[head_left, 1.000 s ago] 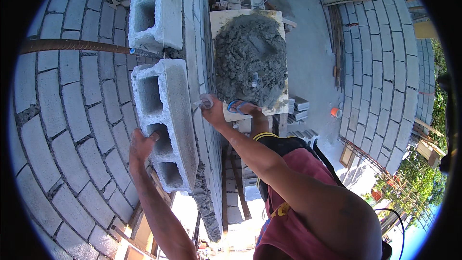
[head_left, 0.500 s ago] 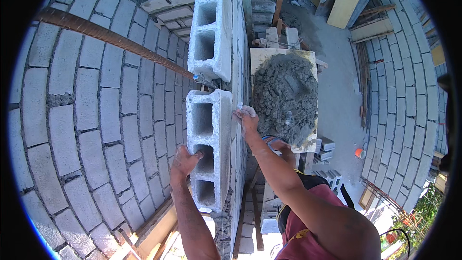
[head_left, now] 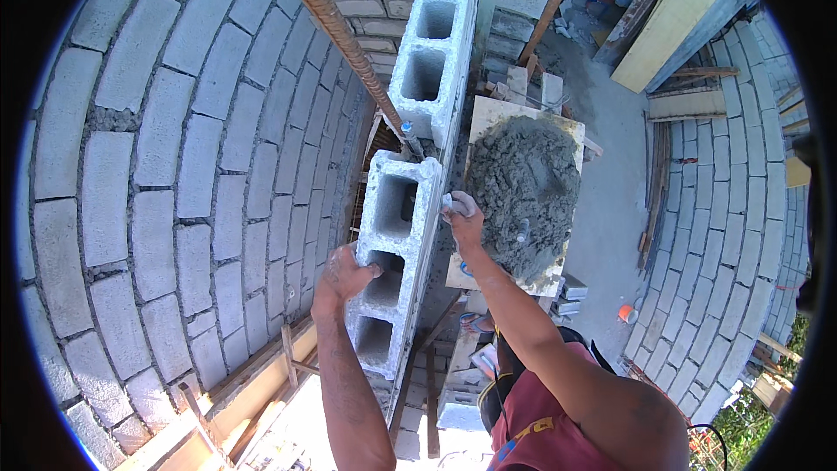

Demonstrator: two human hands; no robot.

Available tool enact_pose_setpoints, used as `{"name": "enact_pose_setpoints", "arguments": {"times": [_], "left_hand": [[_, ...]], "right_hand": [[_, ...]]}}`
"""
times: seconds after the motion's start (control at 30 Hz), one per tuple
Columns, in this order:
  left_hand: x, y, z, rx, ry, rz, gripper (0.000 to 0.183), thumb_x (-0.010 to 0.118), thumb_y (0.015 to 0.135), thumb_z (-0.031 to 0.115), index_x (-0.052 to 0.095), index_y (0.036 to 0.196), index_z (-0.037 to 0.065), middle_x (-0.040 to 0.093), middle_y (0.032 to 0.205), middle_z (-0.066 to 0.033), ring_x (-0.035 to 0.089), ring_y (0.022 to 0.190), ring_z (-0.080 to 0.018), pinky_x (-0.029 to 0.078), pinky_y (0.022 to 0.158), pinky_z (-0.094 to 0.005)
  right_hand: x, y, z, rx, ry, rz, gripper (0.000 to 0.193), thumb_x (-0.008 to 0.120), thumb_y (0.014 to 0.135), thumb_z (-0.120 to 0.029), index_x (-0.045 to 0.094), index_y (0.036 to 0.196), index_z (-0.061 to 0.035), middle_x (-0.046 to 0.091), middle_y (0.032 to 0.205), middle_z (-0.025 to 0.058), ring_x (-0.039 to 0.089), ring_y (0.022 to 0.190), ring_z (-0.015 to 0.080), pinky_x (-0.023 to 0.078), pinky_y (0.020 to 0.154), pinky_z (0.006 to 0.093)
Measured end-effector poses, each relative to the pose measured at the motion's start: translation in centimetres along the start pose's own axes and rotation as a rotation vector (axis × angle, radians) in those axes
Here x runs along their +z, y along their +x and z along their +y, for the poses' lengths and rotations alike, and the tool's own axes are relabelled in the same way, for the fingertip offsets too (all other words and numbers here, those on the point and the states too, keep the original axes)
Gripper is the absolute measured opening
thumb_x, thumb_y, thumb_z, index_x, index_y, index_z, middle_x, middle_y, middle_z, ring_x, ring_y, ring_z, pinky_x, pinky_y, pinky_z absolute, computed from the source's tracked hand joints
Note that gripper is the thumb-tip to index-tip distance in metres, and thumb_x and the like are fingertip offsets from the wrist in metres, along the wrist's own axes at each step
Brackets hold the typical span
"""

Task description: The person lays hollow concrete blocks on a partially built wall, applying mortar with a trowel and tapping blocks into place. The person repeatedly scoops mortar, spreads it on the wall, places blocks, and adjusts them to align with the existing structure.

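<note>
A grey hollow concrete block (head_left: 392, 249) with three cavities sits on top of the narrow wall in front of me. My left hand (head_left: 342, 281) grips its left side, the thumb hooked into the middle cavity and the fingers against the outer face. Beside the block's right face is my right hand (head_left: 464, 216), its fingers curled together. A small whitish thing (head_left: 447, 201) shows at those fingertips, too small to name. Farther along the wall stands a second hollow block (head_left: 427, 61), separated from the nearer one by a gap. A rusty steel bar (head_left: 336, 30) slants down to a blue-tipped pipe (head_left: 410, 133) in that gap.
Right of the wall, a board (head_left: 567, 131) carries a heap of wet grey mortar (head_left: 523, 183). Block walls rise at the left (head_left: 200, 157) and the right (head_left: 715, 235). Wooden planks (head_left: 663, 17) lean at the far right. An orange-and-white container (head_left: 627, 314) stands on the floor.
The view has turned, so the wall and blocks now slant to the right. Both hands keep their places, the left at the middle cavity and the right beside the block's face.
</note>
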State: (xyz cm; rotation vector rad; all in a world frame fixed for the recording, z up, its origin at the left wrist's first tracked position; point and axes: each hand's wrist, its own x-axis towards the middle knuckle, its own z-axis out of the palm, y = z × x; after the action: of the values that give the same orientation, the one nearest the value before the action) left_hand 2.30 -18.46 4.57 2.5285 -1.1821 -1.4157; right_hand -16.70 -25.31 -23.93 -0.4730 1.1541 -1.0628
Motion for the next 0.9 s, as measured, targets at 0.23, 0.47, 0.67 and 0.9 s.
{"name": "enact_pose_setpoints", "arguments": {"times": [0.23, 0.47, 0.67, 0.9], "left_hand": [[0.8, 1.8, -1.9, -0.067, 0.025, 0.05, 0.065, 0.075, 0.065, 0.032, 0.059, 0.108, -0.015, 0.063, 0.109, -0.0306, 0.062, 0.105, -0.0378, 0.047, 0.09, -0.0424], [1.4, 1.5, -2.2, -0.08, 0.125, 0.138, 0.06, 0.075, 0.066, 0.029, 0.061, 0.105, -0.014, 0.065, 0.103, -0.0292, 0.064, 0.1, -0.0375, 0.047, 0.089, -0.0424], [1.6, 2.3, -2.7, -0.08, 0.135, 0.014, 0.073, 0.072, 0.071, 0.035, 0.053, 0.124, -0.012, 0.059, 0.119, -0.0326, 0.055, 0.117, -0.0424, 0.043, 0.101, -0.0443], [1.8, 2.4, -2.7, -0.126, 0.143, -0.011, 0.071, 0.07, 0.072, 0.036, 0.054, 0.123, -0.011, 0.056, 0.124, -0.0321, 0.053, 0.121, -0.0415, 0.043, 0.103, -0.0441]], "right_hand": [[-2.4, -3.2, 3.3, -0.232, -0.601, -0.156, 0.021, 0.069, 0.074, 0.005, 0.07, 0.094, -0.0003, 0.069, 0.085, 0.0064, 0.065, 0.076, 0.0136, 0.051, 0.067, 0.0275], [-1.1, -4.0, 0.4, -0.376, -0.801, -0.282, 0.023, 0.068, 0.067, 0.003, 0.068, 0.09, 0.0001, 0.065, 0.09, 0.0173, 0.067, 0.079, 0.0318, 0.053, 0.07, 0.0378], [-0.3, -4.9, -0.3, -0.454, -0.944, -0.217, 0.024, 0.07, 0.069, 0.004, 0.067, 0.092, -0.0026, 0.065, 0.085, 0.0185, 0.067, 0.081, 0.0356, 0.052, 0.068, 0.0366], [0.0, -6.1, -0.5, -0.438, -0.876, -0.248, 0.025, 0.067, 0.074, 0.005, 0.058, 0.096, -0.0022, 0.065, 0.085, 0.0189, 0.066, 0.081, 0.0373, 0.052, 0.069, 0.0378]]}}
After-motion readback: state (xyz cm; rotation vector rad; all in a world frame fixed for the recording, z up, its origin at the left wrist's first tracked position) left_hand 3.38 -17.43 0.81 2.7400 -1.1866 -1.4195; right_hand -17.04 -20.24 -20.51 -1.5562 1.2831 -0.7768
